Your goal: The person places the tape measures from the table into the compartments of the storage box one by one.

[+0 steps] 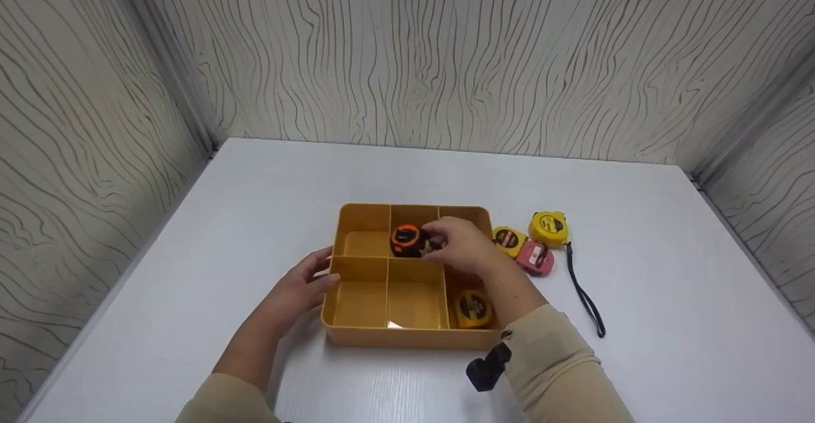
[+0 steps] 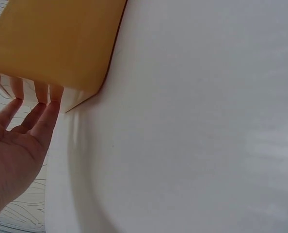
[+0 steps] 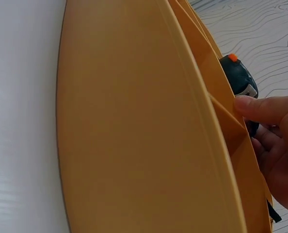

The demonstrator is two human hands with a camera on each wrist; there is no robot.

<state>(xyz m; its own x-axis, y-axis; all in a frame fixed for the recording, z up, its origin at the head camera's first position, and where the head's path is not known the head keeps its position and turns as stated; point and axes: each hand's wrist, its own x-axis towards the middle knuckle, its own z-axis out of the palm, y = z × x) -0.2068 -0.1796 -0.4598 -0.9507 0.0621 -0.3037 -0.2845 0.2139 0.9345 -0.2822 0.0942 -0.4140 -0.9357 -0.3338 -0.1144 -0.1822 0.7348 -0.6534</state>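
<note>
A yellow-orange divided box (image 1: 417, 338) stands on the white table. At its left wall, my left hand (image 1: 302, 290) holds the side, thumb over the rim and fingers against the outside; the left wrist view shows those fingers (image 2: 46, 121) meeting the glossy wall. My right hand (image 1: 460, 243) pinches a black and orange tape measure (image 1: 406, 239) in the back middle compartment. From the right wrist view, this tape measure (image 3: 238, 75) shows partly above the rim, beside my thumb. A yellow tape measure (image 1: 473, 308) lies in the front right compartment, partly shaded by my right forearm.
Right of the box lie a yellow tape measure with a black label (image 1: 509, 240), a pink tape measure (image 1: 536, 258) touching it, and another yellow tape measure (image 1: 549, 228) with a black wrist strap (image 1: 584, 295). Patterned panels (image 1: 407, 60) enclose the table's back and sides.
</note>
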